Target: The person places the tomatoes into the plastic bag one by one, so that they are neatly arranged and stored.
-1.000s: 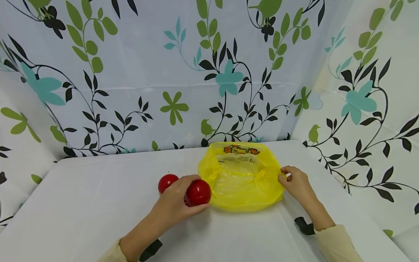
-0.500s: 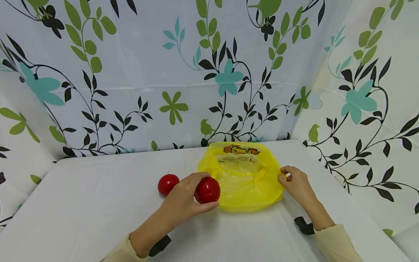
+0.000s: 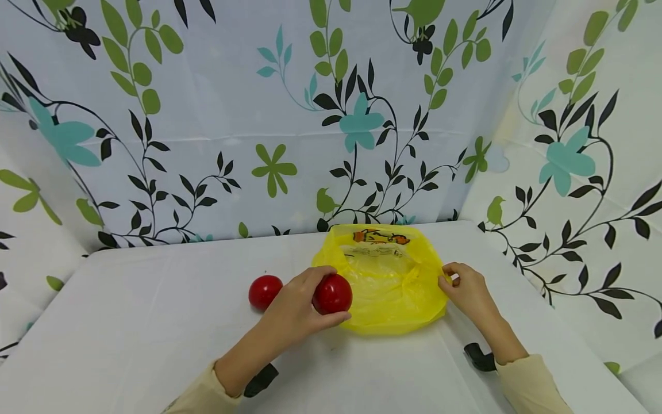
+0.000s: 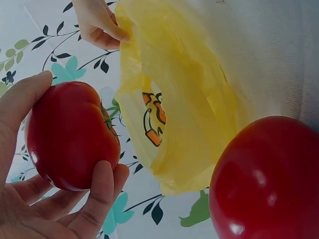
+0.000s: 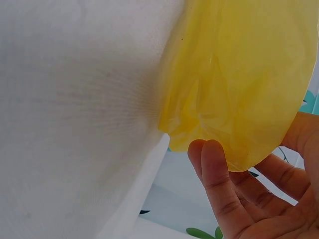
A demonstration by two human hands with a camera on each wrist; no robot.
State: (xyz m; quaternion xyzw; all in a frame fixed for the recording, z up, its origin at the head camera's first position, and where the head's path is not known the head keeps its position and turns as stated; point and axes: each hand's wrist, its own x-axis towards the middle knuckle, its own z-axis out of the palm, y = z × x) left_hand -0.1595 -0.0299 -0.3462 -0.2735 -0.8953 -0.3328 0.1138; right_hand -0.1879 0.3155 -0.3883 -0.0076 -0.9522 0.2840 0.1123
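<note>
My left hand [image 3: 296, 306] holds a red tomato [image 3: 333, 294], fingers and thumb curled round it, at the near left side of a yellow plastic bag [image 3: 398, 310]. In the left wrist view the held tomato [image 4: 72, 137] shows a green stem end. A second tomato [image 3: 265, 292] rests on the table, partly behind my left hand; it looms large at the lower right of the left wrist view. My right hand [image 3: 469, 290] pinches the bag's right edge, and the bag's mouth gapes toward me. Up close, the right wrist view has my fingers [image 5: 219, 174] at the yellow plastic.
A white cloth covers the table [image 3: 155, 322]. Behind it and at both sides hangs a curtain [image 3: 207, 115] printed with leaves, birds and flowers. Black straps [image 3: 480, 357] show beneath both wrists.
My left hand has carried its tomato to the right, from beside the bag to overlapping its left part. The other tomato, the bag and my right hand stay in place.
</note>
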